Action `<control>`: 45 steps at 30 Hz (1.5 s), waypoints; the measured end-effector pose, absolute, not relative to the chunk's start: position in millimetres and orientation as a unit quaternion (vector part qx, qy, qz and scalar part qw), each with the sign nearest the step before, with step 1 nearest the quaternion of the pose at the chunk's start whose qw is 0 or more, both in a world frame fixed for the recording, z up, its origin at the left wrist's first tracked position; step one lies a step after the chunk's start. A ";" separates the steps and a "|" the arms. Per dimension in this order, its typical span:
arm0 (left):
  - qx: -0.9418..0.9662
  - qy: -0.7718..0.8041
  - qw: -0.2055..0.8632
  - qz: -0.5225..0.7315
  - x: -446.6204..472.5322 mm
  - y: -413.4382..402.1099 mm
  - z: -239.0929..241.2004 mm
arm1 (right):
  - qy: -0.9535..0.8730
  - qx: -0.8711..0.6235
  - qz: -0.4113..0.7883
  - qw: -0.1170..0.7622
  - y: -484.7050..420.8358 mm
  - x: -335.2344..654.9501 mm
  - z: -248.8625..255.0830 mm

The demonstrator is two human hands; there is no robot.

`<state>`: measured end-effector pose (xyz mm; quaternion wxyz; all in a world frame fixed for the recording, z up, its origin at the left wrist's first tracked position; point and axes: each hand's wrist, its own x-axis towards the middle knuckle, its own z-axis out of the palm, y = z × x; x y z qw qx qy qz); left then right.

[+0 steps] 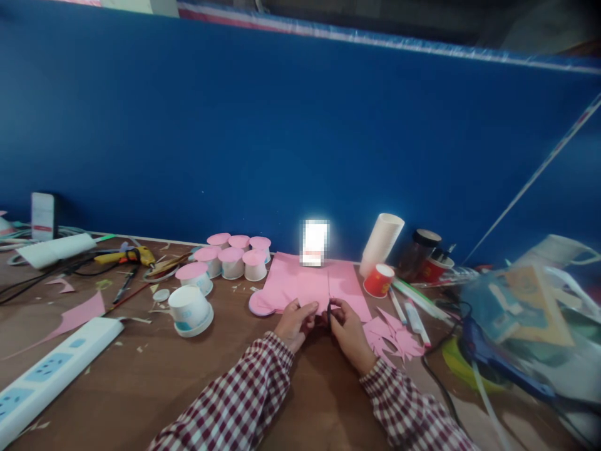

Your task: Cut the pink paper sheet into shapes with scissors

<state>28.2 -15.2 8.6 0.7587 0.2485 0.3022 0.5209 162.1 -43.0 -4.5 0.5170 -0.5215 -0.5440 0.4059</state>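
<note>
A: Which step in hand?

B: Most probably, cutting of pink paper (345, 285), flat on the brown table (323, 401) in the lower centre of the frame.

A: And the fingers?

B: On the left hand (297, 322), thumb and forefinger brought close together, pinching pink paper near its front edge. On the right hand (345, 329), curled nearly closed around a small black tool (329, 311), perhaps scissors. Blades, if any, too hidden to judge.

A: What to do next, then?

B: Better to keep the paper firm with the left, and to guide the tool slowly with the right.

A: Anything else around?

B: At centre left, small cups with pink tops (231, 266), and in front of them a white cup (188, 307). Just behind the paper, a bright screen (314, 243). Right of centre, a red cup (379, 280).

A: Anything in the way?

B: Mainly pink scraps (394, 338), just beside the right hand, easy to drag along. At lower right, a blue glue gun (498, 363), well apart, with little risk of bumping.
</note>
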 end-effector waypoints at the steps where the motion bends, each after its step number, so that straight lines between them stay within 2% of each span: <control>1: 0.246 0.302 0.754 0.529 28.6 -15.2 8.0 | -0.529 -0.522 0.416 0.525 -41.9 162.2 -4.7; 8: 0.241 0.308 0.750 0.533 28.8 -17.6 9.8 | -0.479 -0.507 0.440 0.565 -42.8 159.0 4.7; 22: 0.234 0.323 0.750 0.527 23.7 -16.6 6.3 | -0.515 -0.468 0.441 0.567 -43.6 159.5 -1.6; 45: 0.236 0.317 0.757 0.520 26.1 -15.3 1.1 | -0.561 -0.486 0.384 0.549 -42.9 161.3 -3.7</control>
